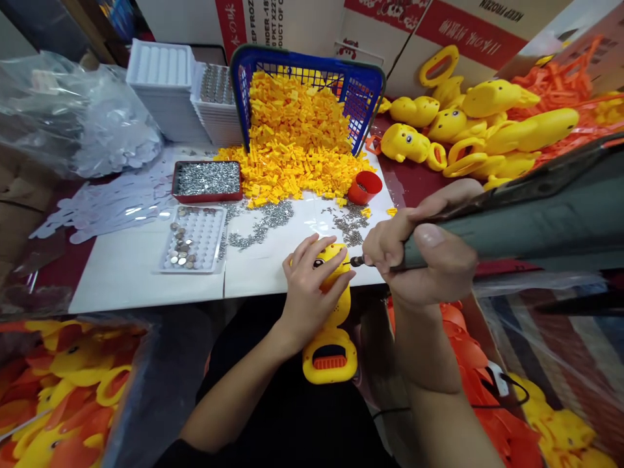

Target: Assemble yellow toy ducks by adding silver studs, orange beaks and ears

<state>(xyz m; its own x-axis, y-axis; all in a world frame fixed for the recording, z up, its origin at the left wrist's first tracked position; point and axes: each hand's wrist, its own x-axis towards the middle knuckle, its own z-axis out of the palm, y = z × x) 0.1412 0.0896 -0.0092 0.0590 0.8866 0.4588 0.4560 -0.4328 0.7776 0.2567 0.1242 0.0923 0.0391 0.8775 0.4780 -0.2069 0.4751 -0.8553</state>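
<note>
A yellow duck-shaped toy [341, 315] with a looped handle and an orange grip lies at the table's front edge, its handle end toward my lap. My left hand [314, 279] is wrapped over the toy's head and holds it, fingers spread around the printed eye. In my right hand [424, 260] is a grey-green electric screwdriver [526, 227], held level. Its bit meets or nearly meets the right side of the toy's head; exact contact is hard to make out. Loose screws [351, 224] lie just beyond the toy.
A blue basket [358, 110] spills yellow plastic pieces [292, 166]. Nearby are a red tray of small metal parts [207, 181], a red cup [364, 188] and a white tray of button cells [192, 240]. More yellow toys [492, 97] pile at right; boxes of parts flank my lap.
</note>
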